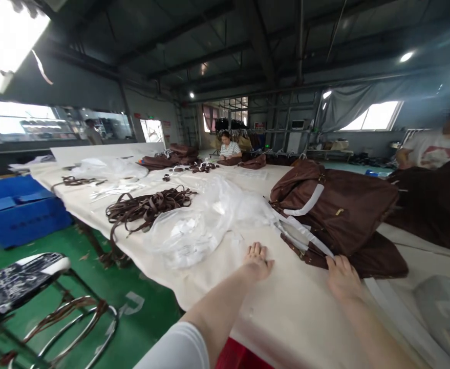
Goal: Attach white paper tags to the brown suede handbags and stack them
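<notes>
My left hand [257,261] lies palm down on the pale tabletop, fingers a little apart and holding nothing. To its right, my right hand [343,279] has its fingers closed over the near edge of a brown bag [380,256]; the fingertips are partly hidden. Another brown bag [347,212] rests on top of that one, with brass-coloured fittings and a handle [309,202] wrapped in white. Just beyond my left hand is a heap of clear plastic bags [194,233]. A pile of brown straps [148,205] lies farther left.
The long table [286,318] carries more brown bags [182,154] at the far end. A co-worker [230,147] sits there; another person [432,146] stands at right beside dark brown material [435,205]. Left are a blue box [25,220] and a stool [25,279].
</notes>
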Demonstrator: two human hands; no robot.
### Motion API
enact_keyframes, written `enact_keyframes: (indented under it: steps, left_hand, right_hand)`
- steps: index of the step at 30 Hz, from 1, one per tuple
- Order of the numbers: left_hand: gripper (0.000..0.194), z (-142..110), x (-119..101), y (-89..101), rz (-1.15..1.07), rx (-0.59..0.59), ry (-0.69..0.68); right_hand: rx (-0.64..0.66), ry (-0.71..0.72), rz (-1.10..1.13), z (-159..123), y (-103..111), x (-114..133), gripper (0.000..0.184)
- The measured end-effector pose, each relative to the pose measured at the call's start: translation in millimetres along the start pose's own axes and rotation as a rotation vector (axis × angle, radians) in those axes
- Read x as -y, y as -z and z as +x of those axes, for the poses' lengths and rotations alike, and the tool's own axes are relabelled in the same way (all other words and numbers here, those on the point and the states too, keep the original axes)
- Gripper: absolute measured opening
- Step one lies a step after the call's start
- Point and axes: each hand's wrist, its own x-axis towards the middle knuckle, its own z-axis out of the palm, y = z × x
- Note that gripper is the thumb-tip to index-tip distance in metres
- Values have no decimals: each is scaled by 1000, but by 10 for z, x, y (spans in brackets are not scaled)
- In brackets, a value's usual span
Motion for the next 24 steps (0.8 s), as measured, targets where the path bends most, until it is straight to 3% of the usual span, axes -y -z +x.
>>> enact_keyframes:
  steps: [9,18,20,22,24]
  left_hand:
    - [75,-252,-3,-55,35,-112,-5]
    - [75,-235,2,-137,-51,-242,-15]
    - [80,-298,-64,-6,-105,-263,6]
    - [83,-494,-225,263,-163,-315,-20]
    - [82,-787,-450,603,-223,-493,-184]
  right_hand:
    - [-97,-62,86,-64,-156,-5,46]
    - [-194,-30,181,-35,-401,-102,45]
    - [-186,-47,220,-23,-305,-72,46]
    - [-153,-68,282,-30,-108,-31,45]
    - [-88,-79,387,-46,144,7,42]
